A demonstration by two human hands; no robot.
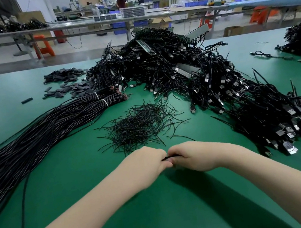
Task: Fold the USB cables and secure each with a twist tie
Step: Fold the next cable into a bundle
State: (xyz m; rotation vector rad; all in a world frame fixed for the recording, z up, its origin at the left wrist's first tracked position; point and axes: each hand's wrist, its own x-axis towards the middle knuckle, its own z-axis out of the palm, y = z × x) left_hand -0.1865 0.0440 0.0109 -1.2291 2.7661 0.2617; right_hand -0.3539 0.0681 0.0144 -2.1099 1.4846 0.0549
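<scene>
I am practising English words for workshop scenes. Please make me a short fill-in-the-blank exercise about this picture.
1. The table mat is ____ in colour.
2. The left hand and right hand meet around a thin ____ cable piece.
3. The loose twist ties lie just ____ the hands.
4. The long bundled wires are bound with ____ ties.

Missing words: green; black; beyond; white

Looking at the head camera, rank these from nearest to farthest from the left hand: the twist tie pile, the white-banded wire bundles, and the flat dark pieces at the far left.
From the left hand:
1. Twist tie pile, just ahead of both hands.
2. White-banded wire bundles, farther ahead, slightly left.
3. Flat dark pieces, at the far left, beside the big cable heap.
</scene>
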